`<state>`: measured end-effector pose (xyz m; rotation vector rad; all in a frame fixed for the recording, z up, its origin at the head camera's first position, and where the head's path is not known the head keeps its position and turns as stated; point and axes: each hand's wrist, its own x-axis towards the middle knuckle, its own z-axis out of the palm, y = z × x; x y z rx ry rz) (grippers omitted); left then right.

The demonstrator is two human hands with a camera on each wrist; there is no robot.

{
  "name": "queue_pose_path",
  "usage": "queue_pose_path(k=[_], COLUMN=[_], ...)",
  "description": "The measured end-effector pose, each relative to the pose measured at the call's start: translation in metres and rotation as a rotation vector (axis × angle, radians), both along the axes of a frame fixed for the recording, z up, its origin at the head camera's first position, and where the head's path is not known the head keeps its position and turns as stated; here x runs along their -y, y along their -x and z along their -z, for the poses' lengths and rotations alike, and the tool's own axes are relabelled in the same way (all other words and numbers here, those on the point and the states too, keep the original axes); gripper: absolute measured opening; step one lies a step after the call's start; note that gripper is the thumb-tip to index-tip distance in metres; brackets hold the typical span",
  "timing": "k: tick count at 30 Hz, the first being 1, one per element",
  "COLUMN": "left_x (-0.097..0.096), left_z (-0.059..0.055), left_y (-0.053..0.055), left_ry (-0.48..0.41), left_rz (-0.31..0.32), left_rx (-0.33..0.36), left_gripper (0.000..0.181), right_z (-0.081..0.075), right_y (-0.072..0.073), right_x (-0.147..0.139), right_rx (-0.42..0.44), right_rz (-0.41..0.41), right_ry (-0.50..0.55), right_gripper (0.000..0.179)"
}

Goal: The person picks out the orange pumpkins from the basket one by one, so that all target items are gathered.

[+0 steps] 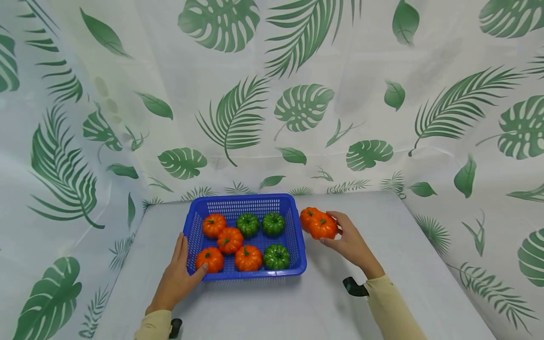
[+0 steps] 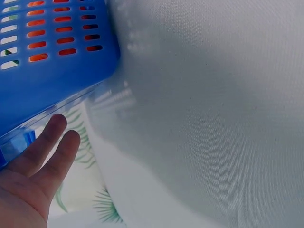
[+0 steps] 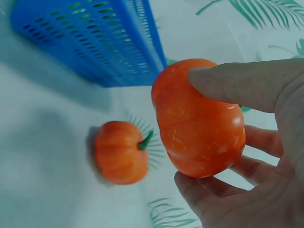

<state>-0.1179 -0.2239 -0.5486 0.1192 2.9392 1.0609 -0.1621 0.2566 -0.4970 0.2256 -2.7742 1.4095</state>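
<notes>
My right hand (image 1: 349, 242) grips a small orange pumpkin (image 1: 323, 226), thumb on one side and fingers on the other, just right of the basket. In the right wrist view this pumpkin (image 3: 199, 121) is held apart from a second orange pumpkin (image 3: 121, 153) with a green stem, which sits on the table. A blue plastic basket (image 1: 255, 274) holds several orange pumpkins (image 1: 248, 258) and three green ones (image 1: 276, 257). At its front left corner rests my left hand (image 1: 176, 278), thumb over the front rim, with straight fingers (image 2: 59, 154) along the left side.
The white table (image 1: 272, 311) reaches back to a curtain (image 1: 263, 132) with green leaf prints, which also hangs at both sides. A dark strap piece (image 1: 355, 287) shows at my right wrist.
</notes>
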Motion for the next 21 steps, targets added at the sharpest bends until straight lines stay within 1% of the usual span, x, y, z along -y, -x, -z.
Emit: queue_pose_path(k=[5, 9, 13, 17, 21], left_x=[0.001, 0.000, 0.000, 0.001, 0.001], left_z=[0.000, 0.001, 0.003, 0.005, 0.005], left_y=[0.000, 0.001, 0.002, 0.004, 0.004], left_ry=[-0.006, -0.017, -0.010, 0.004, 0.007], left_rz=[0.003, 0.001, 0.001, 0.003, -0.005], left_rx=[-0.004, -0.001, -0.009, -0.026, -0.028], left_gripper=[0.109, 0.109, 0.108, 0.107, 0.108], right_z=[0.015, 0.029, 0.040, 0.050, 0.059], right_y=[-0.001, -0.001, 0.000, 0.001, 0.003], right_x=[0.003, 0.003, 0.003, 0.003, 0.004], right_rx=[0.051, 0.048, 0.038, 0.062, 0.089], right_rz=[0.012, 0.008, 0.013, 0.026, 0.033], right_ry=[0.026, 0.024, 0.021, 0.005, -0.010], right_gripper=[0.079, 0.077, 0.075, 0.075, 0.075])
